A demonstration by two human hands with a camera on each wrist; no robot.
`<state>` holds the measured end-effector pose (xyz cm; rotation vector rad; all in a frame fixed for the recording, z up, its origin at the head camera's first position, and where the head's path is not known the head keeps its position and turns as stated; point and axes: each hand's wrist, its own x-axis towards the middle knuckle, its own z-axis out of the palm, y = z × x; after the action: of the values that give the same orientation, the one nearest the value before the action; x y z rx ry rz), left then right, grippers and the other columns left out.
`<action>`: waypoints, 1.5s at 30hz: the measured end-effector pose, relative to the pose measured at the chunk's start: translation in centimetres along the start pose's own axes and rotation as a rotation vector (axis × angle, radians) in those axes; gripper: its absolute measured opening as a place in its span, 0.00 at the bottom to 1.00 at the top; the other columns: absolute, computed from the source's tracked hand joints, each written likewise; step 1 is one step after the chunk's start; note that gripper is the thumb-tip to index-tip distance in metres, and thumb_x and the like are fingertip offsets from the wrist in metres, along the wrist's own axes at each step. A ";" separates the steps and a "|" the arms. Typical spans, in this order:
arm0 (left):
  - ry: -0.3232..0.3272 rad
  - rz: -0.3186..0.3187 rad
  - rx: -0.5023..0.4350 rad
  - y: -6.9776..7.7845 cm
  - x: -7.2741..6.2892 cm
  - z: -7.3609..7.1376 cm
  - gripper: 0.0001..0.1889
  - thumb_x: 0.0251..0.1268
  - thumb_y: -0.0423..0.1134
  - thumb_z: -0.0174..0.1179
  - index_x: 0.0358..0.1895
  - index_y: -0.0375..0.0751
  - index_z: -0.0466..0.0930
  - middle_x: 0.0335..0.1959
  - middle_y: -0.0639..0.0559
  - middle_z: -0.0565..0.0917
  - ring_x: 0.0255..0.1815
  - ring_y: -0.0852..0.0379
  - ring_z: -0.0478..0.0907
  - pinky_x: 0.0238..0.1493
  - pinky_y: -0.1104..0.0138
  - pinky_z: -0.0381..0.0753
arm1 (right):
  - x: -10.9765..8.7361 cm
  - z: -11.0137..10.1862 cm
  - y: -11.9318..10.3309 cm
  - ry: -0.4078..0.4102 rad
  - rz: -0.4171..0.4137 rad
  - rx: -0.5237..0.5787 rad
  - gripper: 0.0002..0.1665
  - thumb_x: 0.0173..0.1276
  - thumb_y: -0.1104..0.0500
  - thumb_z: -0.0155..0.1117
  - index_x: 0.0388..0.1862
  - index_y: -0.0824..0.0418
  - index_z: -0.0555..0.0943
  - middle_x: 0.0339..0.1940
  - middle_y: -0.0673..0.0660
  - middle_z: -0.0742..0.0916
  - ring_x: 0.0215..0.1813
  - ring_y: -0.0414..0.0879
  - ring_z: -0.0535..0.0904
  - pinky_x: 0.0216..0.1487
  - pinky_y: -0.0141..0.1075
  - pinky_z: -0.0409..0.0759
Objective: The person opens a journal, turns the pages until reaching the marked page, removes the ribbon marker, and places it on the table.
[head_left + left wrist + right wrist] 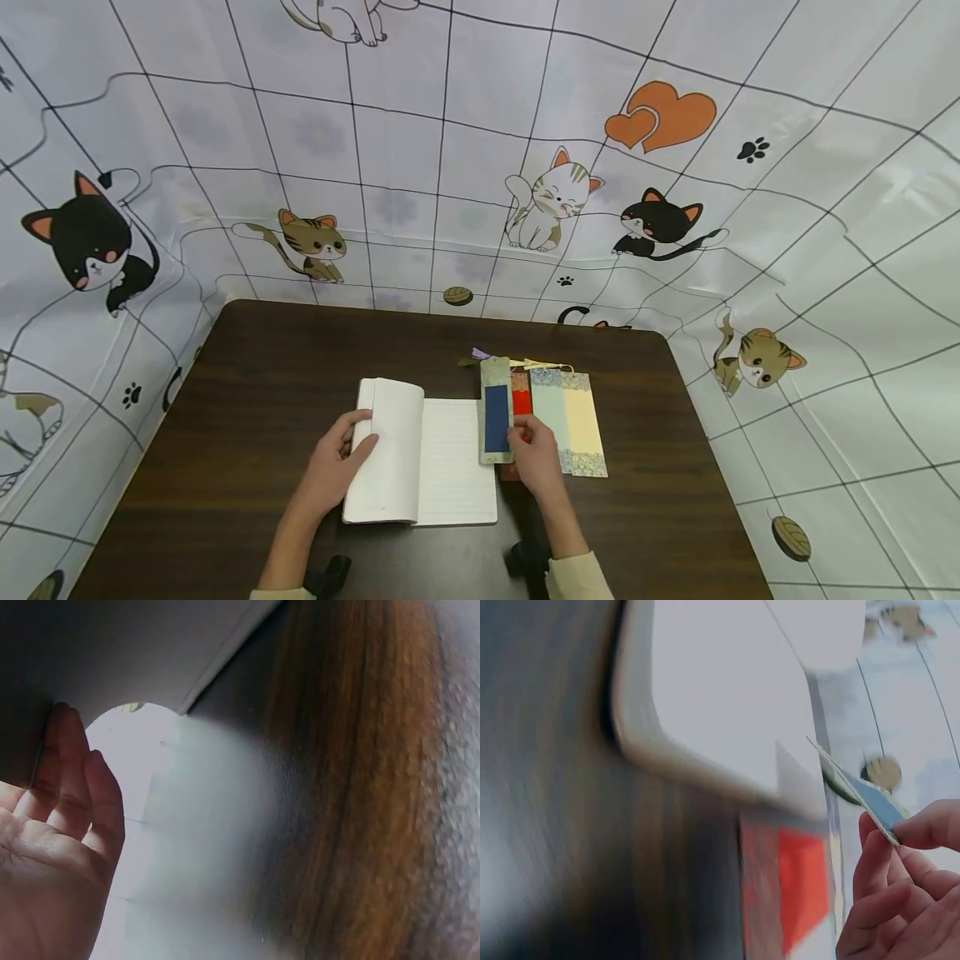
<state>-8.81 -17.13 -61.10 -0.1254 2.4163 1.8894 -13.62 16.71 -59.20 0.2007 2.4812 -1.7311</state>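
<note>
An open notebook (pixel 459 467) with lined pages lies on the dark table. My left hand (pixel 336 460) grips its left side, thumb over the pages and fingers at the outer edge; the left wrist view shows those fingers (pixel 71 772) beneath the cover. Between thumb and fingers, my right hand (pixel 537 454) pinches a green bookmark with a blue panel (pixel 496 417) by its right edge. That bookmark overlaps the notebook's right page edge in the head view. In the right wrist view it appears nearly edge-on (pixel 874 801), above the notebook page.
Right of the notebook lie a red bookmark (pixel 521 393), a pale green bookmark (pixel 551 408) and a yellow bookmark (pixel 587 425), side by side with tassels at their tops. The brown table (pixel 337 350) backs onto a white cat-print sheet (pixel 405 167).
</note>
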 end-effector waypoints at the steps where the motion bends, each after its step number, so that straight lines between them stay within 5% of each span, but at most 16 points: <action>1: -0.013 0.008 -0.014 0.1 0.1 0.1 0.27 0.82 0.47 0.64 0.77 0.49 0.70 0.60 0.39 0.84 0.44 0.53 0.80 0.42 0.65 0.82 | 0.4 -0.8 0.3 0.021 0.013 -0.001 0.16 0.81 0.64 0.60 0.61 0.71 0.82 0.43 0.65 0.87 0.20 0.45 0.76 0.24 0.40 0.81; 5: -0.048 0.040 -0.031 0.5 0.4 0.8 0.29 0.83 0.44 0.62 0.81 0.55 0.66 0.71 0.38 0.79 0.49 0.49 0.81 0.45 0.64 0.84 | 1.9 -4.5 1.4 0.123 0.012 -0.080 0.17 0.80 0.64 0.58 0.61 0.71 0.83 0.48 0.68 0.90 0.26 0.42 0.76 0.27 0.36 0.76; 9: -0.072 0.078 0.022 1.3 0.5 1.6 0.23 0.86 0.42 0.58 0.78 0.56 0.73 0.75 0.43 0.76 0.62 0.48 0.78 0.55 0.62 0.81 | 2.8 -8.3 1.4 0.186 0.024 -0.138 0.20 0.82 0.62 0.56 0.65 0.71 0.82 0.57 0.73 0.89 0.32 0.40 0.75 0.32 0.35 0.72; 15: -0.103 0.156 0.167 3.2 0.8 3.0 0.16 0.89 0.37 0.49 0.57 0.54 0.88 0.61 0.51 0.87 0.54 0.50 0.77 0.54 0.56 0.75 | 3.3 -12.8 1.5 0.247 0.079 -0.178 0.22 0.85 0.57 0.56 0.67 0.71 0.80 0.58 0.73 0.87 0.38 0.46 0.77 0.38 0.37 0.74; 22: -0.102 0.212 0.301 4.8 1.3 5.4 0.11 0.88 0.42 0.52 0.51 0.55 0.86 0.57 0.49 0.80 0.54 0.46 0.76 0.49 0.51 0.78 | 3.4 -16.6 3.2 0.340 0.152 -0.178 0.24 0.86 0.54 0.55 0.68 0.72 0.80 0.64 0.74 0.83 0.60 0.61 0.79 0.50 0.40 0.76; 28: -0.112 0.237 0.350 6.1 1.7 8.3 0.07 0.87 0.46 0.53 0.53 0.54 0.81 0.75 0.42 0.69 0.58 0.47 0.76 0.50 0.50 0.78 | 3.4 -18.2 4.9 0.382 0.174 -0.217 0.24 0.84 0.56 0.57 0.66 0.74 0.82 0.63 0.77 0.84 0.62 0.64 0.80 0.52 0.41 0.76; 31: -0.158 0.181 0.355 6.9 1.8 9.9 0.12 0.86 0.47 0.53 0.63 0.57 0.79 0.83 0.39 0.61 0.43 0.44 0.83 0.42 0.51 0.81 | 3.5 -18.6 5.9 0.389 0.192 -0.244 0.23 0.83 0.57 0.59 0.63 0.74 0.83 0.60 0.77 0.86 0.59 0.65 0.82 0.51 0.43 0.77; 34: -0.186 0.153 0.383 7.5 1.7 11.7 0.25 0.83 0.43 0.52 0.79 0.61 0.70 0.86 0.38 0.56 0.44 0.39 0.84 0.36 0.52 0.78 | 3.7 -18.7 7.0 0.378 0.225 -0.294 0.23 0.83 0.55 0.59 0.63 0.73 0.84 0.58 0.75 0.87 0.58 0.65 0.83 0.50 0.46 0.78; 37: -0.164 0.166 0.440 7.6 1.5 13.6 0.37 0.79 0.40 0.52 0.87 0.64 0.56 0.87 0.36 0.55 0.67 0.30 0.77 0.51 0.41 0.82 | 3.8 -18.7 8.0 0.365 0.239 -0.337 0.24 0.83 0.52 0.59 0.63 0.70 0.84 0.57 0.73 0.88 0.57 0.65 0.83 0.50 0.48 0.79; 40: -0.153 0.169 0.523 7.4 1.4 15.1 0.41 0.80 0.43 0.54 0.90 0.62 0.47 0.88 0.35 0.53 0.83 0.26 0.59 0.72 0.28 0.67 | 3.8 -18.7 8.8 0.362 0.250 -0.357 0.25 0.82 0.49 0.59 0.63 0.67 0.84 0.57 0.71 0.88 0.56 0.64 0.83 0.50 0.50 0.79; 45: -0.245 0.124 0.669 6.3 0.7 16.7 0.43 0.80 0.61 0.57 0.90 0.55 0.49 0.90 0.37 0.51 0.89 0.26 0.44 0.78 0.23 0.43 | 3.4 -18.5 8.8 0.352 0.291 -0.401 0.29 0.81 0.45 0.59 0.69 0.63 0.80 0.61 0.70 0.85 0.58 0.65 0.81 0.53 0.58 0.78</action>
<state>-10.07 0.59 -59.08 0.2802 2.7586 0.9591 -15.75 37.26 -61.56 0.8392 2.7933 -1.1368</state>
